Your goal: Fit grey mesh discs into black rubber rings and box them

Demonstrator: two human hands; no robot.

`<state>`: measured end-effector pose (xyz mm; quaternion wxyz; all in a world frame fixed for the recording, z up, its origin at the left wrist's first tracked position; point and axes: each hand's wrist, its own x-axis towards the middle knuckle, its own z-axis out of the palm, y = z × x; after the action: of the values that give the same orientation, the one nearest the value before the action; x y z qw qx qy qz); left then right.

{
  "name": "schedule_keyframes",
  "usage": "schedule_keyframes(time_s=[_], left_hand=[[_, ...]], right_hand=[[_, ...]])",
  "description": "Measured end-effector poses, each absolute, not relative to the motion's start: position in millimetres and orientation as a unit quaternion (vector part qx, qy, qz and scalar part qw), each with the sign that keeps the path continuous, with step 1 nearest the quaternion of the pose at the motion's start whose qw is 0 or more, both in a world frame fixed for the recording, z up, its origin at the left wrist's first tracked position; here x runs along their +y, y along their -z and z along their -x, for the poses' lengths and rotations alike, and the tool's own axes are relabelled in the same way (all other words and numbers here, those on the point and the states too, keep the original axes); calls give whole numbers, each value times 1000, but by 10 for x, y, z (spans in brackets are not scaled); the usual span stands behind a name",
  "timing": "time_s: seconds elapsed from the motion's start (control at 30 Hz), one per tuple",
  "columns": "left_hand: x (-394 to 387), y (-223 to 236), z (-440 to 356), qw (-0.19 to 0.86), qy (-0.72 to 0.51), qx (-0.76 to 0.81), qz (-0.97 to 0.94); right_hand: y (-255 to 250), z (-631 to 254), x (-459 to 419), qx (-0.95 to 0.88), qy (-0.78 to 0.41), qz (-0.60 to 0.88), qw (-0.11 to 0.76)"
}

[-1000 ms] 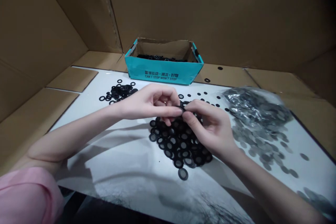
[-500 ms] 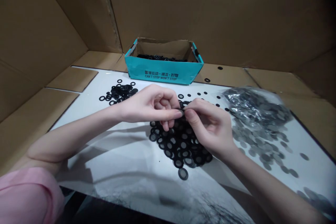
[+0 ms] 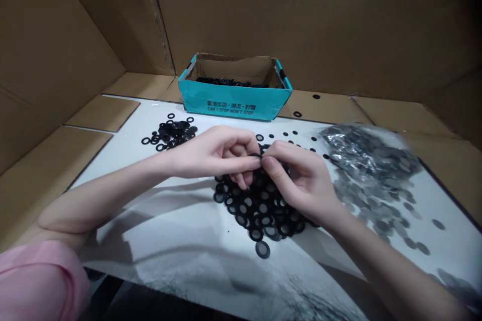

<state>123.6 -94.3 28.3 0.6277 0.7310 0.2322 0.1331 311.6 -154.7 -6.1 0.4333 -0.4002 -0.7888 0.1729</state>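
My left hand (image 3: 229, 153) pinches a small black ring (image 3: 255, 155) between thumb and forefinger, its other fingers curled. From the right, my right hand (image 3: 297, 175) meets it, thumb and forefinger closed at the ring's edge. Most of the ring is hidden by the fingertips, and whether a disc sits in it I cannot tell. Directly below both hands lies a heap of black rings with grey centres (image 3: 263, 208). A smaller pile of plain black rings (image 3: 173, 133) lies beyond my left forearm.
At the back stands a turquoise box (image 3: 235, 103) with black rings inside. On the right, a clear plastic bag (image 3: 371, 153) holds grey discs, and loose grey discs (image 3: 380, 210) are scattered before it. Small black discs (image 3: 285, 134) dot the white tabletop (image 3: 169, 241). Cardboard walls (image 3: 320, 25) surround it.
Both hands stay over the heap with only slight shifts of the fingers. The right hand has moved a little left, and the black ring shows more above the left thumb.
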Motion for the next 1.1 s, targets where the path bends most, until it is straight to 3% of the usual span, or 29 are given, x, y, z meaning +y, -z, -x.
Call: schedule_keyframes(time_s=[0.2, 0.4, 0.6, 0.8, 0.93, 1.1], left_hand=[[-866, -313, -1197, 619, -53, 235, -747], [-858, -284, -1184, 540, -108, 244, -798], [-951, -286, -1256, 610, -169, 233, -738], [-877, -337, -1211, 624, -85, 234, -740], [-841, -326, -1187, 584, -73, 250, -769], [-914, -277, -1235, 513, -162, 244, -807]], right_hand=[[151, -3067, -1559, -799, -148, 387, 435], [100, -3148, -1497, -836, -117, 377, 380], [50, -3170, -1500, -801, -165, 391, 423], [89, -3112, -1542, -797, -163, 380, 439], [98, -3122, -1531, -825, -139, 376, 398], [53, -3186, -1471, -830, -111, 383, 391]])
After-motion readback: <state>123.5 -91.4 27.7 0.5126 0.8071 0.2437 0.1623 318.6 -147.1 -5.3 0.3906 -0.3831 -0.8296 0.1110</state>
